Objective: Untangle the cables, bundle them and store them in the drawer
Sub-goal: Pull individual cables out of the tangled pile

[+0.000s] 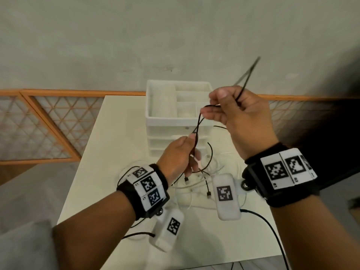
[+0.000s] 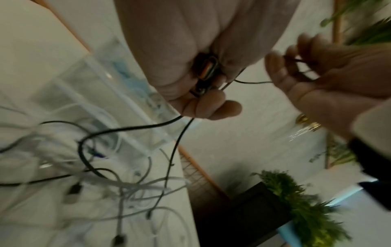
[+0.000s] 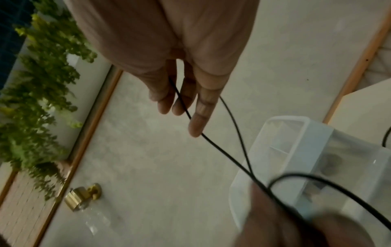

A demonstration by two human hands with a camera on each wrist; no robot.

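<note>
A thin black cable (image 1: 197, 123) runs between both hands above the table. My right hand (image 1: 231, 110), raised in front of the drawer unit, pinches the cable, and a loop of it sticks up past the fingers (image 3: 196, 117). Lower down, my left hand (image 1: 183, 158) grips the same cable (image 2: 177, 138) and a black plug (image 2: 206, 73) in its curled fingers. Under the hands a tangle of white and black cables (image 1: 196, 182) lies on the table (image 1: 109, 145). The white drawer unit (image 1: 179, 121) stands behind, its top tray open.
The table is small and white; its left edge and near edge are close to the cable pile. A black lead (image 1: 272, 230) trails off the near right edge. Orange-framed lattice panels (image 1: 42, 125) run along the wall. Green plants (image 2: 304, 205) stand beyond the table.
</note>
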